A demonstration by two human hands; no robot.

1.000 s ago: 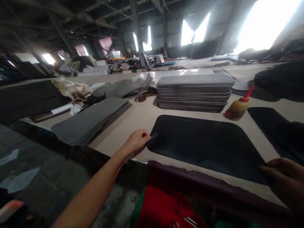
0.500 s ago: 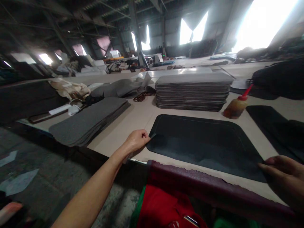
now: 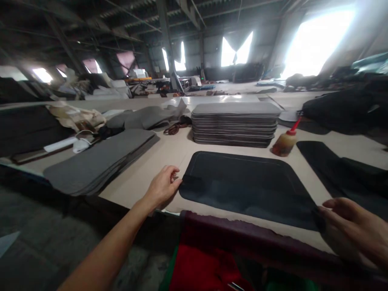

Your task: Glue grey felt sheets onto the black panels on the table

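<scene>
A flat black panel with rounded corners (image 3: 242,182), like leather or coated fabric, lies on the table before me, a faint line running along inside its far edge. My left hand (image 3: 163,184) is at its left edge, thumb tip touching and the other fingers loosely curled and apart from the thumb. At the near right corner, my right hand (image 3: 351,222) pinches the edge between thumb and fingers; part of that grip is in shadow.
Behind the panel stands a tall stack of grey sheets (image 3: 233,125). A red-tipped glue bottle (image 3: 285,141) stands to its right. Grey pieces (image 3: 100,161) lie stacked at left, dark pieces (image 3: 333,165) at right. Dark red material (image 3: 242,234) hangs over the table's front edge.
My left fingers have loosened, and the panel's left edge, slightly lifted before, now lies flat. My right hand stays at the right corner. The whole view has shifted slightly.
</scene>
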